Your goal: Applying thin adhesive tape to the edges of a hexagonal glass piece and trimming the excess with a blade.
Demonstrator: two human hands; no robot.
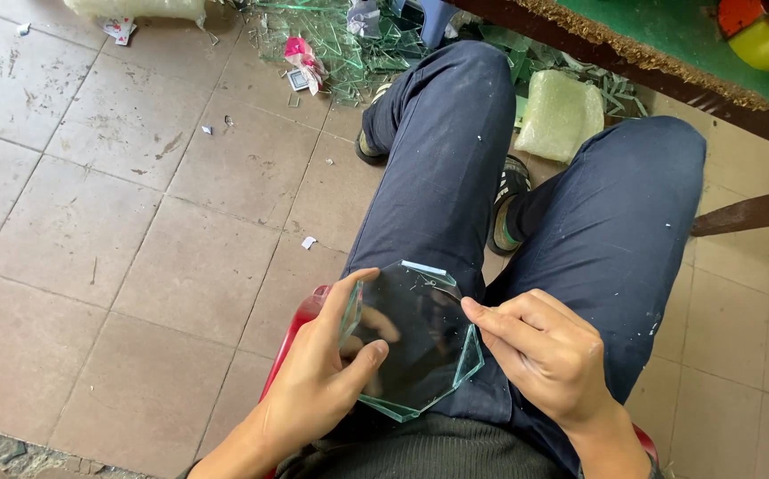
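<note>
On my left I see bare tan floor tiles [91, 222]. My left hand [322, 377] grips the flat, many-sided pane of greenish clear glass [415, 341], its fingers [368, 357] wrapped around the left edge. The pane lies over my lap on dark blue trousers [455, 160], tilted, its long axis running from upper left to lower right. My right hand [548, 355] pinches its right edge with narrowed fingers.

A clear glass pane [415, 341] with greenish edges, cut to a many-sided, near-round shape, sits tilted above the lap, gripped at its left edge and pinched at its upper right edge
</note>
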